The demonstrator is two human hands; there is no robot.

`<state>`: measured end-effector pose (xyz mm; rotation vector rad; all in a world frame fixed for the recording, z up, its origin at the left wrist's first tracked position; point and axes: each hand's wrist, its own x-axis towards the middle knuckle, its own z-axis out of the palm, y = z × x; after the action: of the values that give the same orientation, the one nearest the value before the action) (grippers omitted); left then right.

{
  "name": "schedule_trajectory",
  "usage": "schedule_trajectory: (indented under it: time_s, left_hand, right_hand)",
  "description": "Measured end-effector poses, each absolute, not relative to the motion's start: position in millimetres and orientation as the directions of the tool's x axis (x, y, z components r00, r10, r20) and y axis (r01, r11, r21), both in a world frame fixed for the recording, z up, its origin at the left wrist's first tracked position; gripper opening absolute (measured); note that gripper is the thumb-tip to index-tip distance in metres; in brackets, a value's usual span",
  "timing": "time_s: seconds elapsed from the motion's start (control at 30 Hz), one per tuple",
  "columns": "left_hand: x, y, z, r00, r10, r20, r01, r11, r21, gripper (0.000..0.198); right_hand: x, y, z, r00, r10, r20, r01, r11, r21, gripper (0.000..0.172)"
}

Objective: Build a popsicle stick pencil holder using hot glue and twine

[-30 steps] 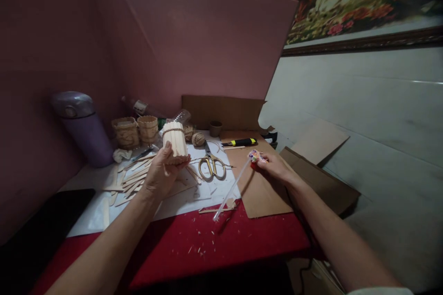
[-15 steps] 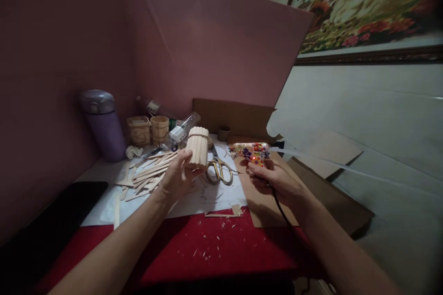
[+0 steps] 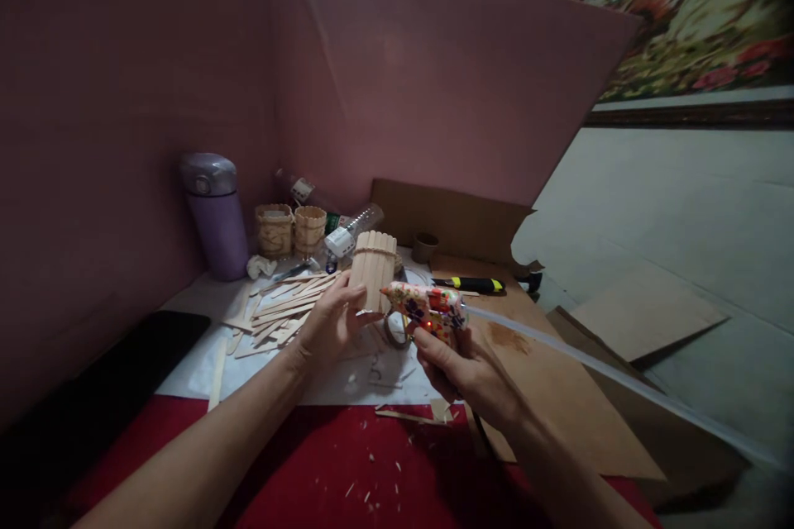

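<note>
My left hand (image 3: 335, 316) is closed round the lower part of a cup made of upright craft sticks (image 3: 374, 271), with a twine band near its top. In my right hand (image 3: 456, 359) is a flower-patterned hot glue gun (image 3: 428, 306), its red light lit. The gun's nozzle points left, close to the side of the stick cup; whether they touch I cannot tell. A long clear glue stick (image 3: 595, 359) runs out of the gun's back. Scissors (image 3: 395, 331) lie partly hidden behind the gun and my hands.
Loose craft sticks (image 3: 289, 310) are piled left of the cup. Two finished-looking stick cups (image 3: 274, 233), a purple bottle (image 3: 218, 223) and clear plastic bottles (image 3: 353, 231) stand or lie behind. A black-and-yellow utility knife (image 3: 477, 284) rests on brown board (image 3: 558, 405) at right.
My right hand has brought the glue gun left, up to the stick cup. The view has turned left, and the utility knife now shows behind the gun.
</note>
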<state>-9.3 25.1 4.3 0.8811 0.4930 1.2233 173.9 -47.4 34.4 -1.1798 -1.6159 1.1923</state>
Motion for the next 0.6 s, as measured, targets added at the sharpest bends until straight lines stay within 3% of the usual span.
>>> schedule_trajectory:
  time_s: [0.33,0.6]
  left_hand:
    - [-7.3,24.9,6.0,0.295,0.950,0.105,-0.556,0.081,0.828,0.046]
    - [-6.3,24.6,6.2,0.300,0.948,0.110,-0.563,0.083,0.822,0.044]
  right_hand:
    - [176.6,-50.7,30.0,-0.254,0.957,0.139,0.218,0.197,-0.956,0.036]
    - [176.2,-50.9,29.8,-0.270,0.956,0.115,0.231,0.181,-0.956,0.041]
